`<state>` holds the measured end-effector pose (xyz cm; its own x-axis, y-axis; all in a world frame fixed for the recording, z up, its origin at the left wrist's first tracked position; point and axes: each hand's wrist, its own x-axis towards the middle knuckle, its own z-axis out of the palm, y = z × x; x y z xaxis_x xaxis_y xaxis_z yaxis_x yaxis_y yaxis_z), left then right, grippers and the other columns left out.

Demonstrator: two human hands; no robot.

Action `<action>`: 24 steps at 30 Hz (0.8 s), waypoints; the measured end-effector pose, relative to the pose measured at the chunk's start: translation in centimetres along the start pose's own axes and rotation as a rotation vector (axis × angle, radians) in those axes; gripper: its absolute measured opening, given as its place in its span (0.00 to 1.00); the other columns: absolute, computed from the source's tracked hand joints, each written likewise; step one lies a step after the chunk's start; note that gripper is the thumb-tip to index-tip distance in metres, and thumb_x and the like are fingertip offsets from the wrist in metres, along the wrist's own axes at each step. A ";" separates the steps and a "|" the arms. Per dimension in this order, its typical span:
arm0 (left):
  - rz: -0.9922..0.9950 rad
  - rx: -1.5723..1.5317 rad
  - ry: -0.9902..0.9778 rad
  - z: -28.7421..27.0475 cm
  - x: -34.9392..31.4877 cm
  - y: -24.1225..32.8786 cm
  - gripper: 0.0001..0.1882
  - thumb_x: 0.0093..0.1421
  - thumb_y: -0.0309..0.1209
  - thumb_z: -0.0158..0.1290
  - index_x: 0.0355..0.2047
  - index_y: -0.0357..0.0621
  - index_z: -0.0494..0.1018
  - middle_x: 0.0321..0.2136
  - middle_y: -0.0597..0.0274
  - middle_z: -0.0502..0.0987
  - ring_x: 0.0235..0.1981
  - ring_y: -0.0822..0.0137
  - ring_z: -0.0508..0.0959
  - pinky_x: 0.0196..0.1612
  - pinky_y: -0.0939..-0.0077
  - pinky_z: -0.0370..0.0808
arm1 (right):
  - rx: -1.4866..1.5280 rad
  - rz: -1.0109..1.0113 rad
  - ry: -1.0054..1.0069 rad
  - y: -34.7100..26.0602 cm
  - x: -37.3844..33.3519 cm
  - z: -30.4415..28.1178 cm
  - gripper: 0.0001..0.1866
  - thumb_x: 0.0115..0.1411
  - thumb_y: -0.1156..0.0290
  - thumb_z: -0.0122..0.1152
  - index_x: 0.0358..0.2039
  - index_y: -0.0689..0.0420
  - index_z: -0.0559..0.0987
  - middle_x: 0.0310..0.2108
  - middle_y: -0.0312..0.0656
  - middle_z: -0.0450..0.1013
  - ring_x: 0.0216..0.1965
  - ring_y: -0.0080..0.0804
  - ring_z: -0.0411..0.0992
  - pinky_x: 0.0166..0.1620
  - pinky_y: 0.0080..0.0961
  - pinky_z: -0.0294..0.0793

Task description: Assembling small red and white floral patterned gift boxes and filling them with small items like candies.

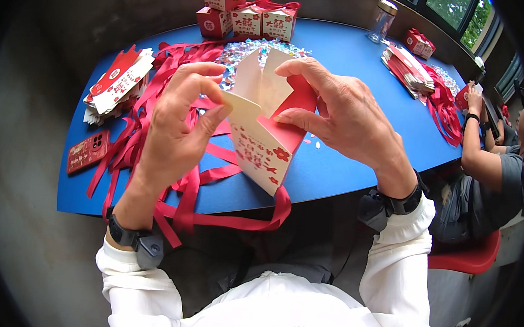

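A white-and-red paper gift box (256,142), printed with red flowers and characters, is held tilted above the table's near edge. Its top flaps stand apart, so the pale inside shows. My right hand (352,118) grips the red side, with the thumb and index finger at its upper edge. At the opposite side, my left hand (181,113) pinches the corner of a white flap between thumb and index finger; its other fingers are bent. A red ribbon (282,209) runs from beneath the box back to the left.
Blue table (340,54) holds loose red ribbons (172,68), shiny confetti shreds (238,54), flat box blanks (120,80), a red phone (87,151), finished boxes (246,22) and a lidded jar (382,21). More blanks (408,70) lie right, near another person (484,153) holding a red box.
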<state>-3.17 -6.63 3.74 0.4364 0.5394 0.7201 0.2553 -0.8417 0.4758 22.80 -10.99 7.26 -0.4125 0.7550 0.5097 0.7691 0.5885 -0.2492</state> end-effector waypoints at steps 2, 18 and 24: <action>-0.006 -0.041 0.104 1.9 -0.6 0.8 0.18 0.55 0.24 0.66 0.43 0.38 0.70 0.49 0.50 0.73 0.49 0.53 0.76 0.50 0.63 0.74 | -0.011 -0.101 0.116 0.4 -0.1 0.6 0.30 0.56 0.59 0.73 0.55 0.52 0.71 0.34 0.47 0.80 0.31 0.46 0.80 0.36 0.35 0.78; 0.362 0.241 -0.037 5.6 -1.8 1.3 0.39 0.54 0.50 0.65 0.59 0.37 0.68 0.58 0.47 0.67 0.61 0.42 0.67 0.64 0.46 0.66 | -0.039 0.037 0.062 0.4 -0.9 0.3 0.19 0.60 0.56 0.67 0.33 0.61 0.75 0.29 0.47 0.77 0.33 0.49 0.77 0.38 0.38 0.75; 0.378 0.273 -0.034 5.3 -0.7 1.0 0.38 0.54 0.50 0.65 0.57 0.37 0.69 0.54 0.48 0.69 0.58 0.44 0.69 0.61 0.49 0.69 | -0.136 -0.091 0.141 1.0 -0.9 0.6 0.12 0.62 0.62 0.64 0.32 0.58 0.84 0.40 0.48 0.78 0.50 0.40 0.73 0.54 0.37 0.69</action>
<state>1.38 -7.95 1.02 0.5694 0.1960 0.7984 0.2885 -0.9570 0.0292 23.63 -10.91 6.07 -0.4178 0.6470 0.6378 0.7949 0.6003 -0.0884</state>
